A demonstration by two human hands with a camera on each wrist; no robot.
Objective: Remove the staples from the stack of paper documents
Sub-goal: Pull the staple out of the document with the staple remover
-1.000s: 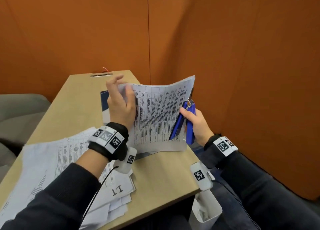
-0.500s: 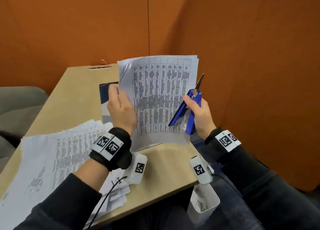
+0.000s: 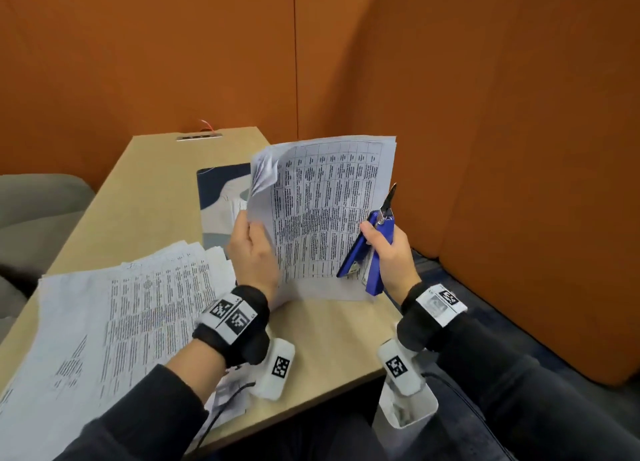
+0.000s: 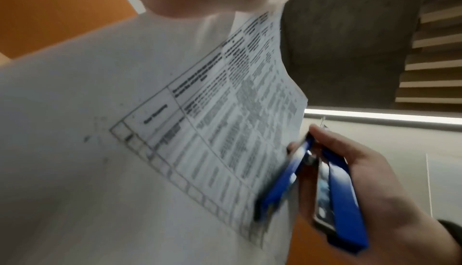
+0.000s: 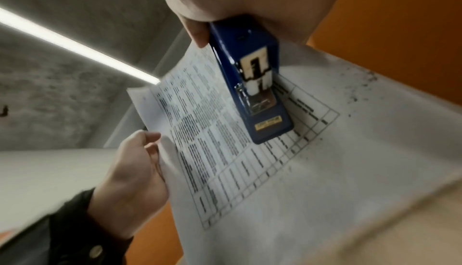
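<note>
I hold a printed document (image 3: 322, 211) of several sheets upright above the table's right end. My left hand (image 3: 251, 249) grips its left edge, thumb in front; the sheets curl at the top left corner. My right hand (image 3: 388, 249) grips a blue stapler (image 3: 372, 252) at the document's right edge, its metal remover blade pointing up. The left wrist view shows the document (image 4: 225, 121) with my right hand (image 4: 350, 176) round the stapler (image 4: 342, 200). The right wrist view shows the stapler (image 5: 252, 83) against the document (image 5: 237, 150) and my left hand (image 5: 135, 172) pinching the paper's edge.
A spread pile of printed sheets (image 3: 114, 322) covers the near left of the wooden table (image 3: 325, 346). A dark blue and white folder (image 3: 221, 200) lies behind the held document. Orange partition walls (image 3: 485, 114) close in at the back and right. A white bin (image 3: 408, 408) hangs below the table edge.
The document has been lifted and turned upright from a tilted pose. My left hand slid down from its top left to the left edge. The stapler stays at the right edge.
</note>
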